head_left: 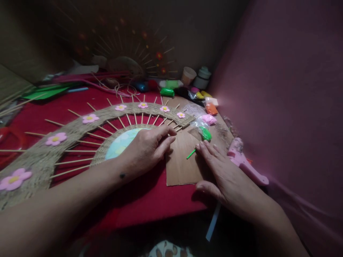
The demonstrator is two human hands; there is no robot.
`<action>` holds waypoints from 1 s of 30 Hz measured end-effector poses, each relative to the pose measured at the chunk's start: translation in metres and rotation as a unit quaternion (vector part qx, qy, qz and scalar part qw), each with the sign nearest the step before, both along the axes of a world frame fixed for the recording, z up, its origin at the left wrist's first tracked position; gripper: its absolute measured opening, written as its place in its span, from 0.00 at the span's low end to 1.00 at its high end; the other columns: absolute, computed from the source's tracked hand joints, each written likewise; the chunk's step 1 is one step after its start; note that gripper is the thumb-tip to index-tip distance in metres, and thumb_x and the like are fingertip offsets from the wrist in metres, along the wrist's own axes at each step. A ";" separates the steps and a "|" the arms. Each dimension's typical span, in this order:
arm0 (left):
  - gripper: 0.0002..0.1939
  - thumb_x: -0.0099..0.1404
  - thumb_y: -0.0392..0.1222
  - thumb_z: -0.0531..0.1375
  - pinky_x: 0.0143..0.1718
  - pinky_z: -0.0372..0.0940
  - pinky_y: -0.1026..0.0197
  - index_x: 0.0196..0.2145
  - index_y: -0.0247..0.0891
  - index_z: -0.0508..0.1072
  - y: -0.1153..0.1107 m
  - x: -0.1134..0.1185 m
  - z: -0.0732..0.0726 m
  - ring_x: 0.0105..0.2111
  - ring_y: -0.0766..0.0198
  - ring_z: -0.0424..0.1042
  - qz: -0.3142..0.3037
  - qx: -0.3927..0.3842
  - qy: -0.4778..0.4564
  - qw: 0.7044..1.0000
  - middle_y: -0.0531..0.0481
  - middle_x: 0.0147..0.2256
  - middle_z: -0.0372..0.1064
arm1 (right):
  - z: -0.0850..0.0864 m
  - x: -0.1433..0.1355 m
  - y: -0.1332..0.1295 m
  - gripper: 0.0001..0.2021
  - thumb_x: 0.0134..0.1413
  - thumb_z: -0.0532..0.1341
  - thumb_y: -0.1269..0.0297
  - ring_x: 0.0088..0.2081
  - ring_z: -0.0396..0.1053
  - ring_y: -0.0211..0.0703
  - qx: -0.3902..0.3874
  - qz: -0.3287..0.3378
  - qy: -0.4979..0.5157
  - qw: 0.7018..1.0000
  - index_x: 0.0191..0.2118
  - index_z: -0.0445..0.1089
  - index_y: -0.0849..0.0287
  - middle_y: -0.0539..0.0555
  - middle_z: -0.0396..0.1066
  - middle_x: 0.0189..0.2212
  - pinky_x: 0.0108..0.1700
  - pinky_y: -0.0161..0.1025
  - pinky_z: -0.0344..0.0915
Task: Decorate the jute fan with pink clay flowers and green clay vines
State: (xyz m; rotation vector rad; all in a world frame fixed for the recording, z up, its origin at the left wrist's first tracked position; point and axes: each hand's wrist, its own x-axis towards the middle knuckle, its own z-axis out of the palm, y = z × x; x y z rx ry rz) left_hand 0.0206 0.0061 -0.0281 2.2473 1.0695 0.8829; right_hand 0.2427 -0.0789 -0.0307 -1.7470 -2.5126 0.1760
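Note:
My right hand point(217, 167) lies flat over a brown board point(178, 160), its fingers extended and its fingertips on one end of a thin green strip point(191, 154). Just beyond those fingertips is a lump of green clay point(206, 134) by a clear wrapper. My left hand point(150, 144) hovers or rests at the board's left edge, thumb and forefinger close together; anything between them is too small to make out. Beneath and beyond it spreads a woven fan-shaped piece point(72, 134) with thin sticks, a pale blue centre point(118, 144) and several pink flowers point(90, 118) with yellow middles.
A pink glue gun point(245, 162) lies right of my right hand. Pink clay point(209, 119) and orange clay point(211, 109) sit behind the board. Farther back stand a cup point(188, 75) and a lidded jar point(203, 77). Red scissor handles point(12, 142) are at the left.

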 end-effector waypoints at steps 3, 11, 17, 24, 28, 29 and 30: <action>0.08 0.64 0.37 0.53 0.26 0.61 0.67 0.37 0.36 0.71 0.000 0.000 0.001 0.22 0.69 0.69 0.005 0.015 0.006 1.000 0.54 0.21 0.70 | 0.005 -0.006 0.010 0.42 0.55 0.51 0.41 0.66 0.32 0.50 0.009 0.012 0.003 1.000 0.66 0.38 0.62 0.59 0.35 0.67 0.63 0.54 0.44; 0.08 0.65 0.37 0.53 0.25 0.60 0.67 0.37 0.35 0.71 0.001 -0.001 0.001 0.21 0.70 0.68 0.000 0.011 0.002 1.000 0.55 0.21 0.69 | -0.001 -0.004 0.002 0.41 0.55 0.52 0.43 0.66 0.35 0.50 -0.017 0.020 -0.002 1.000 0.66 0.39 0.61 0.59 0.39 0.66 0.63 0.54 0.47; 0.08 0.64 0.36 0.52 0.25 0.61 0.67 0.36 0.35 0.71 0.001 0.000 0.001 0.22 0.70 0.69 0.001 0.006 0.000 1.000 0.55 0.21 0.70 | 0.004 0.008 -0.009 0.41 0.55 0.53 0.44 0.65 0.39 0.50 0.011 0.019 0.002 1.000 0.67 0.36 0.59 0.57 0.40 0.66 0.63 0.54 0.47; 0.08 0.64 0.37 0.52 0.26 0.61 0.68 0.37 0.35 0.71 0.000 0.000 0.004 0.22 0.70 0.68 0.007 0.005 0.011 1.000 0.55 0.21 0.69 | 0.004 0.003 0.003 0.42 0.54 0.53 0.42 0.66 0.37 0.47 0.003 0.006 0.010 1.000 0.67 0.38 0.60 0.54 0.37 0.67 0.63 0.50 0.46; 0.08 0.64 0.37 0.52 0.25 0.61 0.68 0.37 0.35 0.71 0.000 0.000 0.002 0.21 0.70 0.68 0.006 0.005 0.015 1.000 0.55 0.21 0.69 | -0.003 0.001 -0.001 0.43 0.53 0.52 0.40 0.66 0.38 0.51 -0.037 -0.024 0.011 0.999 0.67 0.39 0.61 0.57 0.39 0.66 0.63 0.52 0.46; 0.08 0.64 0.37 0.52 0.25 0.61 0.67 0.37 0.35 0.71 0.000 0.000 0.002 0.22 0.70 0.68 0.006 0.010 0.017 1.000 0.55 0.21 0.69 | -0.004 0.002 -0.002 0.44 0.52 0.52 0.39 0.65 0.39 0.51 -0.045 -0.032 0.012 0.998 0.67 0.39 0.61 0.57 0.39 0.66 0.63 0.53 0.46; 0.08 0.64 0.37 0.52 0.25 0.61 0.67 0.37 0.36 0.71 0.001 0.000 0.001 0.22 0.70 0.68 0.005 0.013 0.017 1.000 0.55 0.21 0.69 | -0.004 0.003 -0.004 0.44 0.52 0.52 0.39 0.65 0.40 0.52 -0.051 -0.035 0.014 0.998 0.67 0.39 0.60 0.57 0.40 0.66 0.63 0.53 0.47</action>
